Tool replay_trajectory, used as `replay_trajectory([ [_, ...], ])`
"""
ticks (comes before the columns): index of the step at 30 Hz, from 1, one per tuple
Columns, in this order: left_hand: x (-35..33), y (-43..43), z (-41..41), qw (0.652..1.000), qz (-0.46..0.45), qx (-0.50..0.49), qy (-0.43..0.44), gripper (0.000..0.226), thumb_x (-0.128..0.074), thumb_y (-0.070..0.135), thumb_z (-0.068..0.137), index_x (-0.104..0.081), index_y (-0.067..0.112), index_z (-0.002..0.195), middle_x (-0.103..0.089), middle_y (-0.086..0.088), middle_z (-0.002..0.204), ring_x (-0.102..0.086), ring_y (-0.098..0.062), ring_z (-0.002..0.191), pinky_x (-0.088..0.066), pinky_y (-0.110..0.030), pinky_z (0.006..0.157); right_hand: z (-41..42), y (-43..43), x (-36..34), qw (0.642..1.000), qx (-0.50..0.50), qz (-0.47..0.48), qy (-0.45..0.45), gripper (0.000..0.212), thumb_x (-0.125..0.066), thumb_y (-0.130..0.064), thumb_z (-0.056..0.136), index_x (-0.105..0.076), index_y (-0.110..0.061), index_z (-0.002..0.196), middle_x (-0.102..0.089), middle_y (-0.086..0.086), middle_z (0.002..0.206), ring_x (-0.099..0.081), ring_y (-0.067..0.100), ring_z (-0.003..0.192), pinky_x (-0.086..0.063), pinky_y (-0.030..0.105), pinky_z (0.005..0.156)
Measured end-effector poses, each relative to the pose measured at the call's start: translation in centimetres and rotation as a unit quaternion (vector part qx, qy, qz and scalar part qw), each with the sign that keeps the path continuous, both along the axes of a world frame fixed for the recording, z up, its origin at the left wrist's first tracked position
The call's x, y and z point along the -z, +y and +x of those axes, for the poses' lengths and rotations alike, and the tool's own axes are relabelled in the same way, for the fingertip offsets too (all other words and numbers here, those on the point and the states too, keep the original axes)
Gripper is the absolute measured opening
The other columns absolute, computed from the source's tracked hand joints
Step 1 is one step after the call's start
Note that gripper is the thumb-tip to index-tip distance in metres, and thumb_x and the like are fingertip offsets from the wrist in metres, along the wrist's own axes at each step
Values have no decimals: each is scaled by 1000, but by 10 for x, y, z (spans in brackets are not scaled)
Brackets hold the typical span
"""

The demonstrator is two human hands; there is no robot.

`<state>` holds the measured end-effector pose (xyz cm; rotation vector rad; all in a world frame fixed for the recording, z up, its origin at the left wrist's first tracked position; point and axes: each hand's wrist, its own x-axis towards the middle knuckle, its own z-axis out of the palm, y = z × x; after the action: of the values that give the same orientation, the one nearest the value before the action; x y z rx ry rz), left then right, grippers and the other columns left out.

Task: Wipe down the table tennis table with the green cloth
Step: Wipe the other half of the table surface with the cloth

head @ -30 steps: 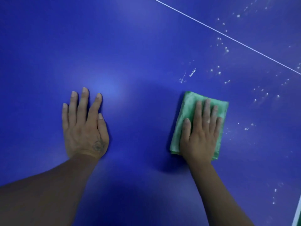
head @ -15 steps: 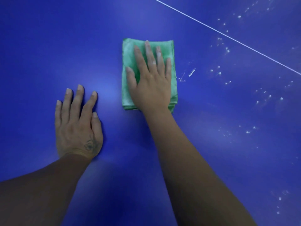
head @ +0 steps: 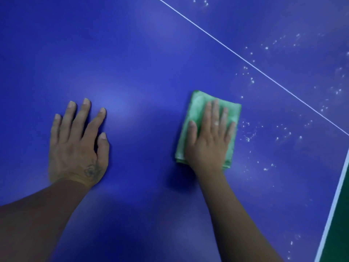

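We had the right hand (head: 207, 146) flat on the folded green cloth (head: 197, 104), fingers (head: 214, 114) straight & close together, palm pressing down, no pinch or curl. The cloth lay on the blue table tennis table (head: 151, 53), right of centre in view, its right edge just beside a scatter of white specks (head: 247, 138). The left hand (head: 75, 148) lay spread flat on bare tabletop, well apart from the cloth, holding nothing. We judged a good wipe needed even palm pressure so the folds didn't bunch, overlapping passes rightward thru the specks toward the white edge band (head: 338, 205), then the patch beyond the thin white line (head: 245, 61). Risk: smearing w/ a loaded face, so refold.
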<state>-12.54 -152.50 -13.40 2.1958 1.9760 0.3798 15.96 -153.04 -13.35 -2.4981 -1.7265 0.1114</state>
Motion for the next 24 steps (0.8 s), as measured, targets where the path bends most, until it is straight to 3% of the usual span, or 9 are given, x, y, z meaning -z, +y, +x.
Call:
replay_trajectory([
  [5, 7, -1, -2, 999, 42, 8, 2, 56, -40, 32, 110, -49, 16, 163, -32, -8, 177, -21, -32, 167, -13, -56, 135, -45, 92, 7, 997, -67, 30, 8, 71, -35, -56, 110, -29, -22, 172, -21, -4, 181, -14, 24, 168, -4, 55, 135],
  [10, 10, 0, -3, 999, 43, 8, 0, 56, -40, 32, 109, -49, 17, 163, -31, -6, 177, -20, -28, 167, -14, -56, 135, -7, 140, 6, 996, -81, 18, 28, 72, -33, -60, 111, -21, -28, 174, -14, -10, 182, -7, 20, 169, 3, 48, 136],
  [18, 3, 1, -2, 1000, 23, 2, -10, 57, -42, 29, 108, -50, 13, 162, -34, -11, 175, -24, -35, 165, -17, -60, 134, 112, 104, -8, 992, 115, -21, 35, 70, -30, -56, 114, -18, -24, 174, -10, -6, 183, -6, 22, 169, -1, 51, 136],
  [24, 2, 1, -2, 1000, 4, 6, -4, 58, -39, 31, 109, -48, 13, 163, -32, -10, 176, -22, -34, 166, -16, -59, 134, 62, 74, -5, 988, 149, -22, 29, 73, -24, -54, 112, -13, -19, 175, -3, -2, 183, -1, 26, 169, 2, 56, 135],
])
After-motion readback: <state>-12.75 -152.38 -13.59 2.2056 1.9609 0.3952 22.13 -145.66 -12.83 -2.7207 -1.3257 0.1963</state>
